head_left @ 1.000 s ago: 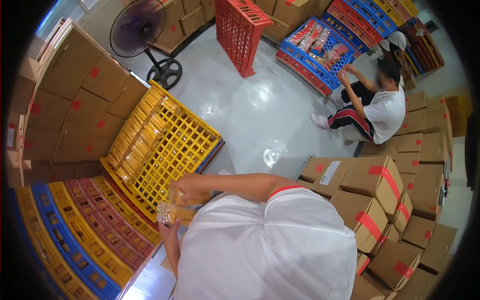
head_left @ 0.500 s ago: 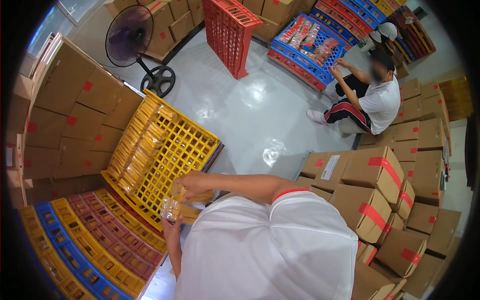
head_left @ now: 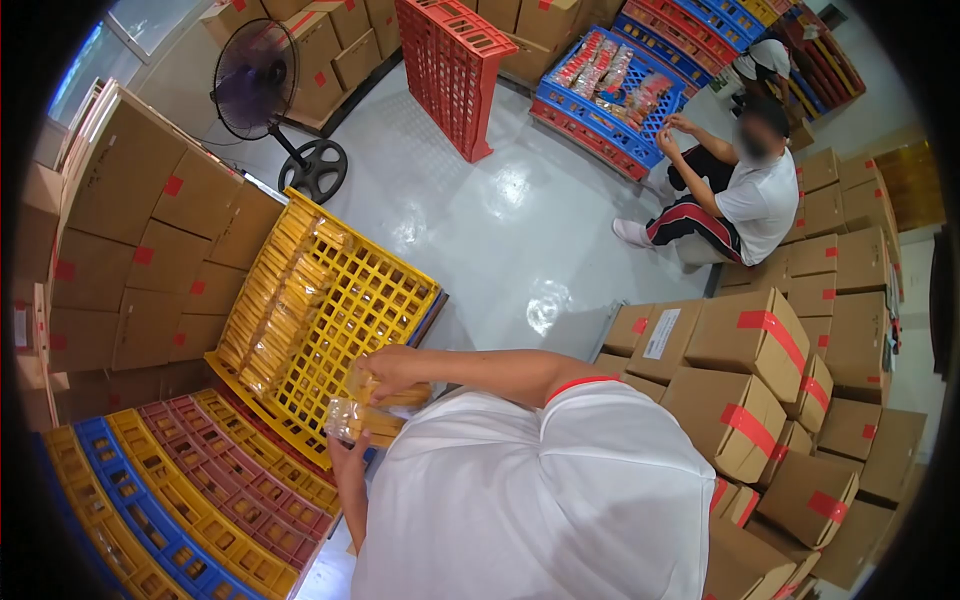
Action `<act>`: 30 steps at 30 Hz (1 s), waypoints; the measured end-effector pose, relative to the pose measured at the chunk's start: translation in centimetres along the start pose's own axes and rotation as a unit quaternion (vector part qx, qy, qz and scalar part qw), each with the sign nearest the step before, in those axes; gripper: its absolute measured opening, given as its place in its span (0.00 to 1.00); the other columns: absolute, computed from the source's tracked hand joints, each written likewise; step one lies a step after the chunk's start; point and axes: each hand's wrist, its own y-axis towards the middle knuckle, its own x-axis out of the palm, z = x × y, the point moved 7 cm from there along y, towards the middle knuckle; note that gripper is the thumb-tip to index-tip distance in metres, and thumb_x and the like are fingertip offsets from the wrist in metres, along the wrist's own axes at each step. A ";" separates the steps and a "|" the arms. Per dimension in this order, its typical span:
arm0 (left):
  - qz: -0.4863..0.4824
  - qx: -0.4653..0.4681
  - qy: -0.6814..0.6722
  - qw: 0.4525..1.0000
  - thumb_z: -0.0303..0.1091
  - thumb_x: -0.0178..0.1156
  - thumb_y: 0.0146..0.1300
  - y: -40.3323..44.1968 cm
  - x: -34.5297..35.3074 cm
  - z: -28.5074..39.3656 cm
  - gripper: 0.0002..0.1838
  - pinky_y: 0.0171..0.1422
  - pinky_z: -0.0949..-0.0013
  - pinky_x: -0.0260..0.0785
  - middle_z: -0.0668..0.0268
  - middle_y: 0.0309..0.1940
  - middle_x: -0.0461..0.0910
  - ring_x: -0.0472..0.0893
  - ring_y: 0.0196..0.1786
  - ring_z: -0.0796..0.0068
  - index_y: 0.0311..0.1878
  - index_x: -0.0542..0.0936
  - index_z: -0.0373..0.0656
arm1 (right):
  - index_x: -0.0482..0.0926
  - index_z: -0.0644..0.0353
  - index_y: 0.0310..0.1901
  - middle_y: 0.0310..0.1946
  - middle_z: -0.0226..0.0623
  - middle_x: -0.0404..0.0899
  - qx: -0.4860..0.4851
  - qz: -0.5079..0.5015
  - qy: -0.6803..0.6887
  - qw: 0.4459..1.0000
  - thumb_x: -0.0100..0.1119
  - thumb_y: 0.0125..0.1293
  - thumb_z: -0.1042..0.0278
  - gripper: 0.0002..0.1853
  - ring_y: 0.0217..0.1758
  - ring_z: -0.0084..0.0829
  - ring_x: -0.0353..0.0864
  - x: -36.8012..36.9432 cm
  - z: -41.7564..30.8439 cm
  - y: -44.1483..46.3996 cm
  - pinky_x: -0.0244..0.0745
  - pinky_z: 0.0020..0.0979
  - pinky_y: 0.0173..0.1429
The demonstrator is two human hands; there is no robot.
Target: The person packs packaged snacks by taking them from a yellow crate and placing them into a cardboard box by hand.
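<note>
My left hand [head_left: 349,460] grips a clear plastic pack [head_left: 347,420] of yellow-brown pieces from below, close to my shirt. Just above it, my right hand [head_left: 390,371] has its fingers bent down onto a second similar pack [head_left: 408,396], partly hidden by the hand and my shirt. Both hands are at the near edge of a yellow plastic crate [head_left: 362,300] with a grid bottom. Rows of similar filled packs [head_left: 270,310] lie along the crate's left side.
Stacked crates [head_left: 190,480] stand at lower left, cartons [head_left: 730,400] at right and more cartons [head_left: 150,250] at left. A fan [head_left: 255,80] and an upright red crate [head_left: 450,80] are ahead. A seated person [head_left: 740,200] works by a blue crate [head_left: 610,100].
My view has shifted slightly. Both hands stay close together by the crate's near edge, still with the packs, and the left one sits marginally farther right.
</note>
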 end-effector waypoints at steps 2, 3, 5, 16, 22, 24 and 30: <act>-0.004 -0.001 0.000 1.000 0.24 0.69 0.63 0.5 -0.4 -0.9 0.36 0.71 0.66 0.65 0.57 0.64 0.76 0.76 0.64 0.67 0.73 0.66 0.35 | 0.75 0.56 0.60 0.47 0.50 0.86 0.002 -0.002 0.010 1.000 0.78 0.53 0.47 0.37 0.55 0.53 0.84 -0.2 -0.1 -0.3 0.77 0.47 0.58; -0.008 -0.002 -0.001 1.000 0.23 0.68 0.63 0.7 -0.3 -1.1 0.36 0.71 0.66 0.64 0.57 0.64 0.76 0.76 0.64 0.66 0.73 0.66 0.35 | 0.75 0.56 0.60 0.48 0.50 0.86 0.004 -0.004 0.019 1.000 0.78 0.53 0.47 0.37 0.55 0.53 0.84 -0.3 -0.1 -0.4 0.76 0.46 0.58; -0.002 0.006 0.020 1.000 0.25 0.68 0.63 0.9 -0.4 -1.4 0.36 0.66 0.65 0.68 0.57 0.62 0.76 0.77 0.60 0.67 0.74 0.66 0.36 | 0.75 0.56 0.60 0.47 0.50 0.86 0.008 -0.003 0.020 1.000 0.78 0.53 0.47 0.36 0.55 0.53 0.84 -0.3 0.1 -0.3 0.76 0.46 0.58; 0.025 -0.015 -0.036 0.999 0.23 0.68 0.63 0.5 -0.9 0.4 0.35 0.65 0.66 0.70 0.58 0.62 0.77 0.78 0.60 0.68 0.73 0.67 0.36 | 0.73 0.59 0.60 0.42 0.54 0.86 -0.021 0.029 0.026 0.999 0.76 0.54 0.44 0.38 0.49 0.56 0.85 -0.1 0.7 0.8 0.78 0.48 0.52; 0.067 0.023 -0.081 0.994 0.28 0.69 0.64 0.4 -3.1 0.5 0.34 0.61 0.66 0.75 0.58 0.59 0.79 0.80 0.57 0.68 0.71 0.68 0.35 | 0.70 0.57 0.66 0.47 0.51 0.86 0.030 0.102 0.105 0.989 0.76 0.55 0.40 0.43 0.52 0.52 0.86 -1.2 1.9 2.2 0.79 0.47 0.55; 0.058 -0.032 -0.058 0.996 0.31 0.72 0.62 0.0 -3.2 0.1 0.36 0.62 0.63 0.75 0.58 0.58 0.80 0.81 0.57 0.66 0.71 0.69 0.35 | 0.68 0.57 0.72 0.55 0.47 0.85 -0.015 0.135 0.111 0.985 0.75 0.57 0.38 0.47 0.56 0.47 0.86 -0.4 3.0 2.8 0.79 0.44 0.60; 0.054 0.058 -0.041 0.996 0.35 0.77 0.57 1.9 -3.3 -1.1 0.41 0.70 0.64 0.70 0.58 0.62 0.80 0.78 0.64 0.67 0.71 0.68 0.35 | 0.72 0.61 0.68 0.57 0.42 0.83 -0.008 0.052 0.164 0.985 0.80 0.59 0.53 0.39 0.60 0.33 0.82 0.6 3.7 4.1 0.77 0.34 0.65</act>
